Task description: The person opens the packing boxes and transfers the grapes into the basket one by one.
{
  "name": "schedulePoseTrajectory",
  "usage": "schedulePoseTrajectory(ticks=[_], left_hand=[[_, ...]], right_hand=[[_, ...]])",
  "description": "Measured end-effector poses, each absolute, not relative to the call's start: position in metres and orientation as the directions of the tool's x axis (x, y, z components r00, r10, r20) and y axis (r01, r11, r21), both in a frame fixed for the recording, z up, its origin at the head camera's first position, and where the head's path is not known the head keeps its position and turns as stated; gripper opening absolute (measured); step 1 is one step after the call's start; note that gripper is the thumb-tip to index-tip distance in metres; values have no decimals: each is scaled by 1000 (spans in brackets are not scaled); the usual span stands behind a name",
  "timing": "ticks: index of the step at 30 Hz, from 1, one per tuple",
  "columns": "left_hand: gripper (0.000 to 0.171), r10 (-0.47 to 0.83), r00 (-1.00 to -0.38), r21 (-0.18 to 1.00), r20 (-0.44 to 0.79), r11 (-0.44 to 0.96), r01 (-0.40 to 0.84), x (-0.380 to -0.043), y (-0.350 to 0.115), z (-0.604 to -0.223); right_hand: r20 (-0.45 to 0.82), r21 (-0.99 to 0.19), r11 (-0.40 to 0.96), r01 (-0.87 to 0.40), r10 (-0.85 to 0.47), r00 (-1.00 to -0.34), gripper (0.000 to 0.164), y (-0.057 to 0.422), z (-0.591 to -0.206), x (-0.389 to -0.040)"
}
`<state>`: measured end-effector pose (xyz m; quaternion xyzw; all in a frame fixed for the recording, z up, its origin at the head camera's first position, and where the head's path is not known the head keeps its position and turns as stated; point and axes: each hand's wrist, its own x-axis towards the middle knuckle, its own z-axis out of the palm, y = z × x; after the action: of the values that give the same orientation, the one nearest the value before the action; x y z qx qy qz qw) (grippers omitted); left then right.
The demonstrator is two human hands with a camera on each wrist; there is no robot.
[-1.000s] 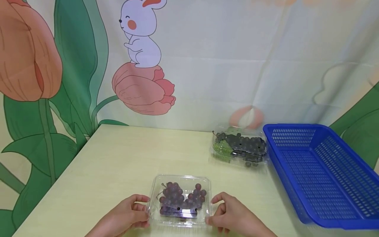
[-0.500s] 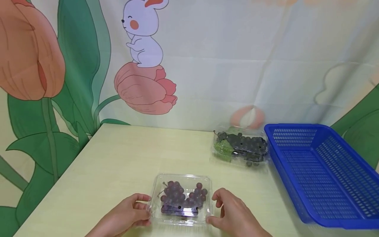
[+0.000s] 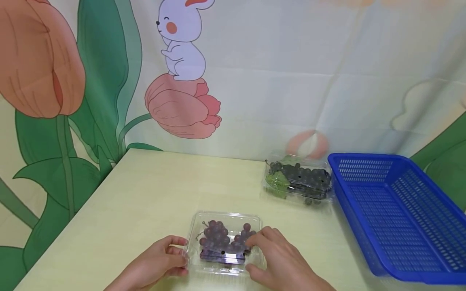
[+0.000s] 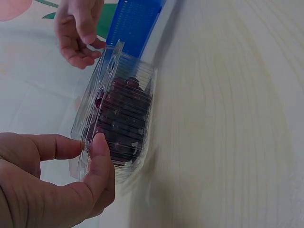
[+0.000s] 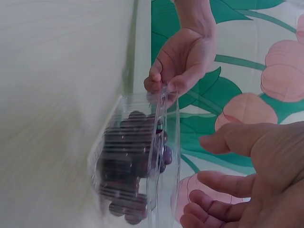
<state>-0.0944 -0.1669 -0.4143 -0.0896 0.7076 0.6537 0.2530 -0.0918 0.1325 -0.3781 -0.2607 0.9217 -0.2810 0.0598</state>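
Note:
A clear plastic clamshell box (image 3: 227,216) of dark red grapes (image 3: 215,234) stands on the table near its front, lid down. My left hand (image 3: 157,258) is at its left edge. In the left wrist view, thumb and fingers of the left hand (image 4: 57,183) pinch the box's rim. My right hand (image 3: 284,258) is over the right part of the lid, its fingers loosely bent. The right wrist view shows a gap between the right hand (image 5: 261,166) and the lid of the clamshell box (image 5: 175,142); nothing is in its grasp.
A second clear clamshell box (image 3: 298,180) with black grapes and a green leaf is at the back right. Beside it, on the right, sits a large blue plastic basket (image 3: 378,238). A printed cloth (image 3: 262,81) hangs behind the pale wooden table (image 3: 153,190).
The right hand has come off the box's right edge and moved left over the lid. My left hand keeps its place on the left edge. The view has shifted slightly.

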Motion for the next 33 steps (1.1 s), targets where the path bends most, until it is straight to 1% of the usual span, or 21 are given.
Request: schedulePoseTrajectory(ticks=[5, 9, 12, 15, 22, 29, 33], left_hand=[[48, 200, -857, 880, -475, 131, -457, -95, -166, -415], [48, 196, -855, 877, -480, 137, -460, -95, -166, -414], [49, 197, -855, 877, -481, 136, -462, -95, -166, -414], [50, 205, -855, 879, -476, 132, -458, -95, -166, -413], [51, 217, -857, 884, -468, 120, -452, -95, -167, -413], [51, 257, -857, 894, -447, 100, -437, -94, -170, -415], [50, 241, -850, 883, -469, 119, -454, -96, -169, -414]], right_hand=[[108, -499, 695, -517, -542, -833, 30, 118, -374, -94], [161, -466, 662, -586, -588, -793, 26, 107, -373, -95], [212, -421, 642, -641, -618, -757, 26, 98, -373, -95], [241, -384, 637, -668, -629, -739, 27, 90, -372, -95], [209, -358, 644, -676, -651, -730, 27, 74, -369, -95], [230, -289, 632, -719, -684, -693, 26, 60, -369, -95], [237, -253, 638, -727, -688, -686, 25, 53, -369, -95]])
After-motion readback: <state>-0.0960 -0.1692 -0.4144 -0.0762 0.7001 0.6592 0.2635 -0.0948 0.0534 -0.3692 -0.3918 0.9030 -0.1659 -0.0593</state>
